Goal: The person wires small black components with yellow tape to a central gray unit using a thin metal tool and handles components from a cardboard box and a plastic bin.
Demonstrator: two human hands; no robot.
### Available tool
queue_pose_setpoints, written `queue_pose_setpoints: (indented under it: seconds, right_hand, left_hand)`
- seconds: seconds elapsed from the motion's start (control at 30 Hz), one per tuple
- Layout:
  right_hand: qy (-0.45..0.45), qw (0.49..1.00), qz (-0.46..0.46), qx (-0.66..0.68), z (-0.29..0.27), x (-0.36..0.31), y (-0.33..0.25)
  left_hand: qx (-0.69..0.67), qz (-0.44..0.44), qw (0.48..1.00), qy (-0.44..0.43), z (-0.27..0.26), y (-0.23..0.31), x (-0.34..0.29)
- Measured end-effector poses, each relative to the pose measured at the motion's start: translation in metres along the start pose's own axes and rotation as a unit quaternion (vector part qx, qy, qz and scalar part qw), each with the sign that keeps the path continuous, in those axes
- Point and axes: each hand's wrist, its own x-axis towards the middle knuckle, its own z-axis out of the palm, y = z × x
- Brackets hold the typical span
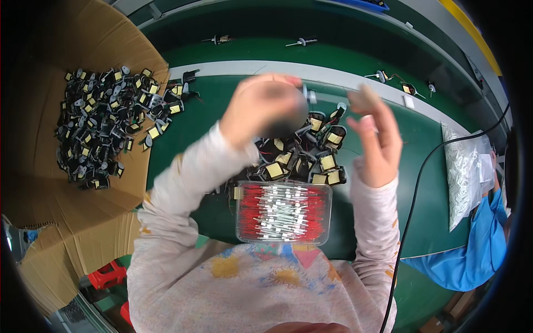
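My left hand [250, 108] is closed around a dark rounded part [288, 114], smeared by motion. A small pale tip [311, 97] sticks out to its right, and a faint thin streak runs on toward my right hand [380, 136]. That hand is raised with thumb and fingers apart and the fingertips blurred; nothing clear shows between them. Below the hands lies a pile of small black assemblies with yellow pads and wires [302, 152]. Nearest my body, a clear plastic box [327, 222] holds many red-and-white thin wire-like pieces [283, 213].
A cardboard box [33, 111] at left holds many similar black assemblies [100, 127]. Beyond a pale rail [222, 67], several rod-like parts [302, 42] lie on a green surface. At right are a bag of white pieces [459, 177], a black cable [413, 211] and another person's blue sleeve [472, 250].
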Motion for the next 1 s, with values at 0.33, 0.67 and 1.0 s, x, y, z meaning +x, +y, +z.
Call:
queue_pose_setpoints:
  seconds: [0.33,0.67,1.0]
  right_hand:
    - [0.048,0.997,-0.056,-0.018,-0.035,0.011,-0.005]
    - [-0.077,0.997,-0.011,-0.009,-0.03,-0.015,-0.014]
    - [-0.317,0.923,0.073,-0.207,-0.029,-0.05,-0.009]
  left_hand:
    - [0.574,0.093,0.81,-0.074,-0.05,-0.047,0.118]
    - [0.758,-0.109,0.596,-0.242,0.006,-0.061,0.109]
    - [0.213,0.039,0.974,-0.062,-0.003,0.005,0.047]
